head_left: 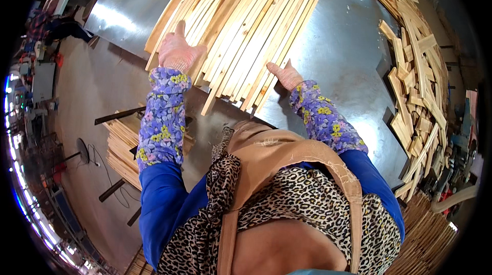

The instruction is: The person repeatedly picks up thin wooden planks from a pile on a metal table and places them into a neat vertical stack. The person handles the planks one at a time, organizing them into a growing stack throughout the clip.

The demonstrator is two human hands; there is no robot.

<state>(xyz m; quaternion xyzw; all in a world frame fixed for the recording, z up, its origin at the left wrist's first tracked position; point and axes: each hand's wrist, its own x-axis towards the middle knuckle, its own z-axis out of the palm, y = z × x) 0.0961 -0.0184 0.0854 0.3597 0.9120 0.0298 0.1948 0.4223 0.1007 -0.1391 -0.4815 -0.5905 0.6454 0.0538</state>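
Head view: the strips [256,39] lie side by side on the table [348,34]. The left hand [178,52], fingers spread, is over their left part; the right hand [287,76] touches their right edge (its grip I cannot tell). Offcuts [412,95] heap well right of them.

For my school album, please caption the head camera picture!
Left hand and right hand on long wooden strips across a shiny metal table.
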